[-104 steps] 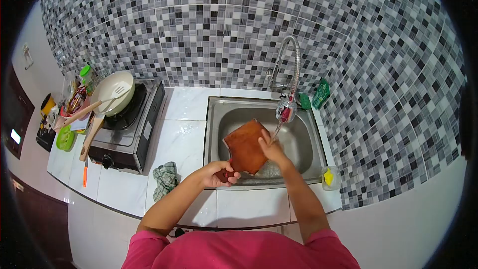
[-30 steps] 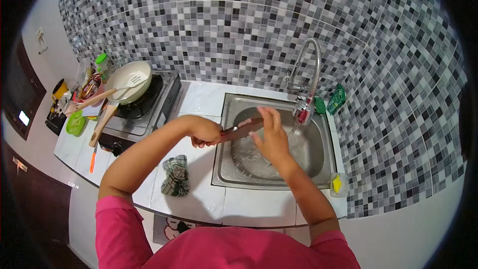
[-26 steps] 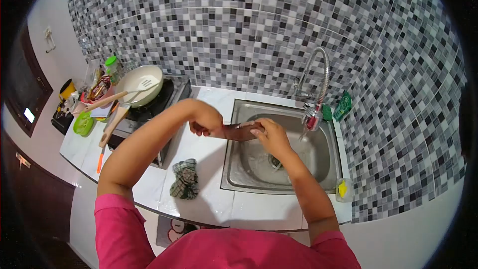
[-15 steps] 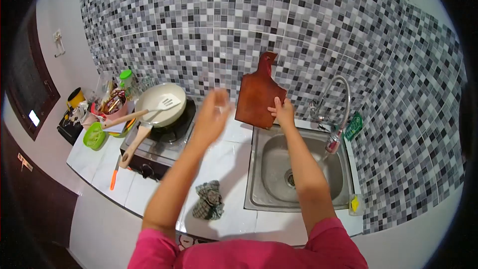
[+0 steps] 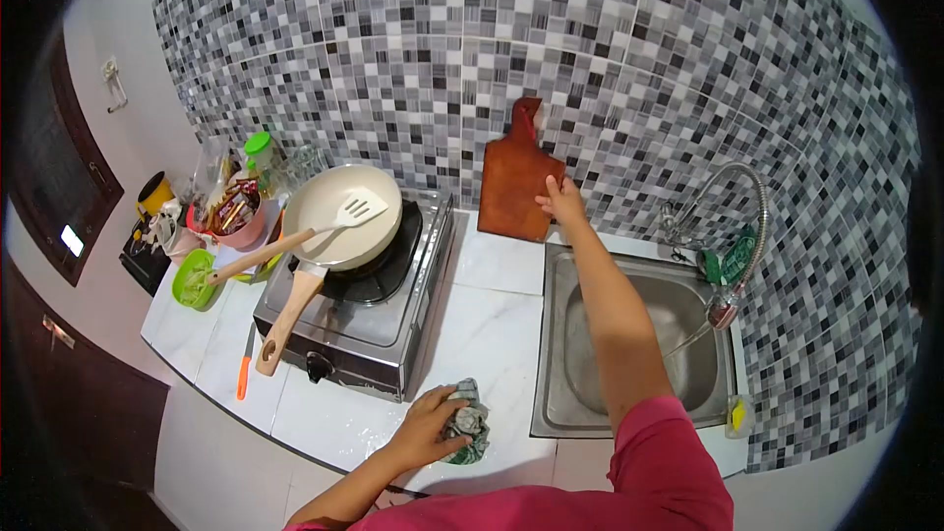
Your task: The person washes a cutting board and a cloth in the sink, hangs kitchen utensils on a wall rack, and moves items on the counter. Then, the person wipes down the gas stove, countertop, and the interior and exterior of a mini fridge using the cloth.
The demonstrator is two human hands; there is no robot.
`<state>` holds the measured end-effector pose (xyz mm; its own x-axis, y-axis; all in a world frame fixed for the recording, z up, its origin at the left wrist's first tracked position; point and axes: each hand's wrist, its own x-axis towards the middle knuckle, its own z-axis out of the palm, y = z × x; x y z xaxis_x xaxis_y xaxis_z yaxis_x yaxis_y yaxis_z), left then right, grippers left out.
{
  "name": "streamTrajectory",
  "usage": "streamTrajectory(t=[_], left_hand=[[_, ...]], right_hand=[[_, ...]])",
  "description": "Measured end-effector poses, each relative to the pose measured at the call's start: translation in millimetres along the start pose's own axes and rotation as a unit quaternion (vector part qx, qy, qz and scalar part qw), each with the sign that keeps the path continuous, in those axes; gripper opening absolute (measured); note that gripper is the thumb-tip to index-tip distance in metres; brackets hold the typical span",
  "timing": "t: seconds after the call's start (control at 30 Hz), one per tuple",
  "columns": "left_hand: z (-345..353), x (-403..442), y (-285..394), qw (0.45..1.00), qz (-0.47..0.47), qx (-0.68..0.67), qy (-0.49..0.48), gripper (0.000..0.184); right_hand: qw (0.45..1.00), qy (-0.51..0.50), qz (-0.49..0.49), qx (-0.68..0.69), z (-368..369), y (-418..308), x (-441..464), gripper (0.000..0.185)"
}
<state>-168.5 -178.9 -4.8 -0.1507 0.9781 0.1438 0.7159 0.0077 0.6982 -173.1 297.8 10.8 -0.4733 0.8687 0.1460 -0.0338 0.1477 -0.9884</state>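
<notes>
A brown wooden cutting board (image 5: 516, 187) stands upright on the counter, leaning on the tiled wall with its handle up. My right hand (image 5: 563, 203) touches the board's right edge, its fingers apart. Near the counter's front edge, my left hand (image 5: 430, 430) rests on a crumpled checkered cloth (image 5: 472, 423), fingers curled over its left side. The steel sink (image 5: 641, 423) lies under my right forearm. A thin stream of water runs from the faucet head (image 5: 723, 311) into it.
Left of the cloth is a gas stove (image 5: 388, 339) with a cream pan (image 5: 344, 206) and a spatula (image 5: 295, 241). An orange-handled knife (image 5: 243, 377), a green bowl (image 5: 194, 280) and a pink basket (image 5: 241, 226) are farther left. A yellow sponge (image 5: 738, 416) sits right of the sink.
The board went from over the sink to leaning on the wall. My left hand let go of its handle and came down onto the cloth. The view shifted left.
</notes>
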Motion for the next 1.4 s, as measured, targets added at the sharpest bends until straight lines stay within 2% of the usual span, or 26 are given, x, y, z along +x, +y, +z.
streamTrajectory(t=[0.07, 0.2, 0.37, 0.47, 0.57, 0.77, 0.87, 0.93, 1.0, 1.1, 1.2, 1.3, 1.4], left_hand=[[-1.6, -3.2, -1.2, 0.999, 0.004, 0.013, -0.033, 0.07], [6.3, -2.7, -2.3, 0.999, -0.004, 0.015, -0.048, 0.076], [17.2, 1.1, -6.3, 0.997, 0.001, 0.06, -0.039, 0.076], [19.6, 2.7, -3.5, 0.997, 0.007, 0.07, -0.035, 0.076], [23.8, 4.1, -4.6, 0.996, 0.015, 0.081, -0.027, 0.076], [22.9, 7.7, 4.5, 0.997, 0.005, 0.072, -0.024, 0.072], [28.0, 7.9, -4.4, 0.997, -0.02, 0.078, -0.012, 0.06], [26.1, 8.1, -8.0, 0.997, -0.01, 0.069, 0.013, 0.053], [20.4, 9.9, -4.4, 0.997, -0.002, 0.046, 0.055, 0.053], [12.6, 14.7, 2.6, 0.992, -0.007, 0.069, 0.103, 0.054], [11.3, 25.9, 3.2, 0.987, -0.01, 0.032, 0.158, 0.048], [9.3, 36.7, 13.2, 0.983, -0.014, -0.003, 0.182, 0.046], [10.4, 44.9, 28.1, 0.981, -0.026, -0.03, 0.189, 0.044]], right_hand=[[1.0, -0.007, 0.008, -0.011, -2.4, 4.1, 9.3, 0.042], [1.0, 0.007, 0.02, 0.002, 0.2, 3.2, 9.8, 0.046], [0.997, 0.052, 0.044, 0.026, 3.8, -5.5, -2.8, 0.061], [0.997, 0.059, 0.032, 0.033, -2.4, 0.7, -5.2, 0.063], [0.999, 0.049, -0.004, -0.018, -11.1, 6.7, -5.1, 0.062], [0.995, 0.048, 0.057, 0.059, -34.3, -8.9, -71.2, 0.064], [0.97, -0.043, 0.121, 0.206, -66.7, 21.7, -134.4, 0.031], [0.911, -0.07, 0.212, 0.346, -101.5, 34.1, -185.7, 0.015], [0.855, 0.069, 0.329, 0.395, -143.1, 41.8, -229.1, 0.009], [0.788, 0.233, 0.361, 0.441, -191.3, 38.6, -273.9, 0.014], [0.789, 0.192, 0.335, 0.479, -210.0, 31.5, -287.3, 0.026], [0.816, 0.005, 0.306, 0.49, -221.9, 29.9, -286.1, 0.026], [0.865, 0.001, 0.291, 0.409, -223.2, 20.5, -283.2, 0.022]])
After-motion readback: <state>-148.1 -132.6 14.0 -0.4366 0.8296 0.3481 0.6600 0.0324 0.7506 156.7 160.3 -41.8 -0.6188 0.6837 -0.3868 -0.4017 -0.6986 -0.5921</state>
